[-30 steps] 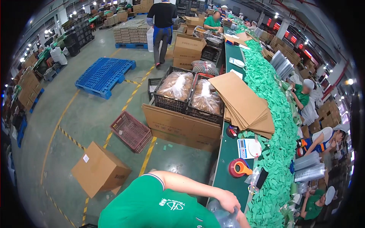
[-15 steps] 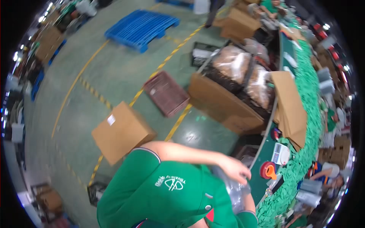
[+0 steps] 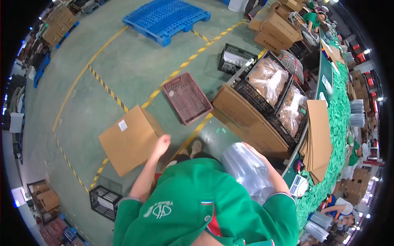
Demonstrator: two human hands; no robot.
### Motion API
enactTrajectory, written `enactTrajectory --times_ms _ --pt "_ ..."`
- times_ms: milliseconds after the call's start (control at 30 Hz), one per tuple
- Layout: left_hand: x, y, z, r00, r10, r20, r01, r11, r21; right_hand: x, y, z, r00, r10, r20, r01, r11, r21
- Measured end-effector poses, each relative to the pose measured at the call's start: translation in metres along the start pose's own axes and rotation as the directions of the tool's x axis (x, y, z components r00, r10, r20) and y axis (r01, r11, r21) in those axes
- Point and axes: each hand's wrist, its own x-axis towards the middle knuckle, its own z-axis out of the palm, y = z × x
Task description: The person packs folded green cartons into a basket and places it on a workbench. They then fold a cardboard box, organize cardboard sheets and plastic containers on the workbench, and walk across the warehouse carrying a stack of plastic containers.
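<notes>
My left hand (image 3: 163,143) is raised with its fingers curled in, beside the right edge of a closed cardboard box (image 3: 131,140) that carries a white label. Nothing shows in that hand. On the other side, my right hand (image 3: 251,150) is wrapped round the far end of a stack of clear plastic containers (image 3: 246,170). The stack leans against my right forearm and the green shirt. Most of that hand's fingers are hidden behind the plastic.
A maroon crate (image 3: 188,98) lies on the floor ahead. Black crates with bagged brown goods (image 3: 269,80) stand beside flat cardboard (image 3: 250,119) at the right. Beyond are a workbench edge (image 3: 292,168), green pieces (image 3: 338,119), a blue pallet (image 3: 166,18) and co-workers.
My left hand has moved from over the plastic containers leftward to beside the cardboard box. The view has shifted, and the containers and my right hand now show more fully.
</notes>
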Motion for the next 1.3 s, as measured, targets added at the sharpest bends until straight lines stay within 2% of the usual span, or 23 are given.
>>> enactTrajectory --times_ms 33,67,100,133,167,200,233,300,333,367,467,600,633,833,900,933,1000,1033,1067,1100,1200,1233,1300 --pt "-0.017 -0.023 -0.005 0.979 0.025 -0.203 -0.030 0.999 -0.019 0.010 -0.013 0.001 1.000 0.004 0.024 -0.003 0.999 -0.042" --pt "-0.037 -0.016 -0.018 0.972 -0.117 -0.203 0.075 0.976 -0.203 0.037 -0.016 -0.014 0.994 -0.057 0.092 0.074 0.979 -0.191" --pt "-0.046 -0.030 -0.034 0.979 -0.160 -0.128 0.173 0.980 0.094 0.048 -0.024 -0.013 0.986 -0.106 0.130 0.140 0.948 -0.287" --pt "-0.061 -0.044 -0.034 0.975 -0.141 -0.172 0.145 0.989 0.009 0.055 -0.035 -0.012 0.976 -0.156 0.154 0.204 0.903 -0.377" --pt "-0.075 -0.057 -0.035 0.969 -0.121 -0.215 0.108 0.991 -0.073 0.074 -0.038 -0.018 0.964 -0.200 0.173 0.252 0.895 -0.368" --pt "-0.082 -0.108 -0.036 0.964 -0.249 -0.090 0.224 0.949 -0.221 0.088 -0.041 -0.026 0.957 -0.224 0.184 0.279 0.888 -0.366" --pt "-0.100 -0.072 -0.032 0.927 -0.326 -0.188 0.300 0.942 -0.153 0.087 -0.051 -0.024 0.976 -0.136 0.171 0.185 0.930 -0.318" --pt "-0.110 -0.179 -0.006 0.866 -0.455 -0.208 0.382 0.869 -0.314 0.095 -0.059 -0.017 0.974 -0.078 0.215 0.123 0.971 -0.203" --pt "-0.106 -0.186 -0.002 0.843 -0.501 -0.198 0.435 0.850 -0.298 0.107 -0.069 -0.015 0.968 -0.053 0.245 0.093 0.984 -0.155" --pt "-0.095 -0.175 -0.003 0.832 -0.528 -0.172 0.483 0.841 -0.245 0.124 -0.072 -0.015 0.956 -0.140 0.257 0.217 0.929 -0.301" --pt "-0.048 -0.163 -0.014 0.846 -0.528 -0.071 0.522 0.849 -0.087 0.057 -0.116 0.030 0.983 -0.125 0.137 0.173 0.884 -0.435" --pt "0.030 -0.143 -0.038 0.893 -0.450 0.028 0.448 0.892 0.061 0.112 -0.099 -0.013 0.959 -0.251 0.130 0.275 0.937 -0.214" --pt "0.052 -0.139 -0.046 0.904 -0.425 0.047 0.420 0.903 0.090 0.090 -0.106 0.002 0.966 -0.249 0.074 0.256 0.961 -0.105" --pt "0.207 -0.111 -0.114 0.957 -0.249 0.149 0.216 0.955 0.205 0.102 -0.124 0.038 0.947 -0.299 -0.115 0.307 0.950 0.059" --pt "0.235 0.008 -0.145 0.952 -0.254 0.169 0.225 0.959 0.173 0.128 -0.143 0.067 0.956 -0.279 -0.087 0.289 0.946 0.144" --pt "0.265 0.005 -0.165 0.947 -0.248 0.204 0.238 0.969 0.072 0.142 -0.155 0.086 0.960 -0.273 -0.068 0.281 0.941 0.189" --pt "0.320 -0.007 -0.183 0.929 -0.233 0.287 0.285 0.946 -0.152 0.176 -0.168 0.111 0.928 -0.363 -0.082 0.360 0.932 -0.049" --pt "0.339 -0.001 -0.194 0.931 -0.191 0.310 0.236 0.965 -0.114 0.187 -0.182 0.121 0.907 -0.414 -0.083 0.395 0.901 -0.177" --pt "0.354 0.002 -0.207 0.930 -0.154 0.333 0.188 0.980 -0.071 0.196 -0.191 0.131 0.937 -0.341 -0.081 0.311 0.915 -0.256" --pt "0.365 0.006 -0.218 0.925 -0.122 0.361 0.141 0.990 -0.027 0.198 -0.201 0.146 0.950 -0.302 -0.085 0.291 0.949 -0.120" --pt "0.383 0.066 -0.244 0.831 -0.155 0.534 -0.159 0.854 0.496 0.187 -0.225 0.179 0.972 -0.218 -0.091 0.229 0.963 0.140" --pt "0.396 0.070 -0.244 0.806 -0.120 0.579 -0.246 0.822 0.513 0.186 -0.233 0.185 0.975 -0.201 -0.095 0.216 0.956 0.197" --pt "0.419 0.082 -0.244 0.805 -0.079 0.588 -0.263 0.842 0.472 0.221 -0.241 0.183 0.961 -0.273 -0.042 0.276 0.955 0.106"
